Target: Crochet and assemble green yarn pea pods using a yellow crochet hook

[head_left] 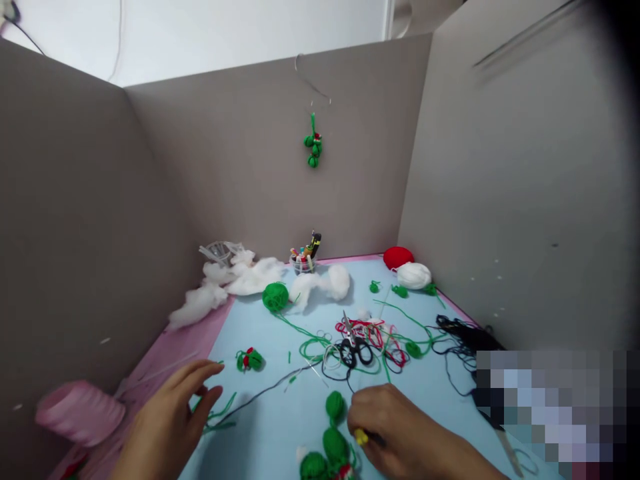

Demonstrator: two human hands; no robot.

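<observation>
My left hand hovers open over the pale blue mat, its fingers apart, nearest a few loose green yarn strands. My right hand is closed around a small yellow-tipped tool, most of which is hidden in my fingers. Just left of that hand lies a chain of knitted green yarn balls, its lower end cut off by the frame. Black-handled scissors rest farther up in a tangle of red, green and dark yarn.
Grey cardboard walls surround the mat. A green yarn ball, white stuffing, a cup of small tools, red and white balls and a pink roll lie about. A green ornament hangs from a wire hook.
</observation>
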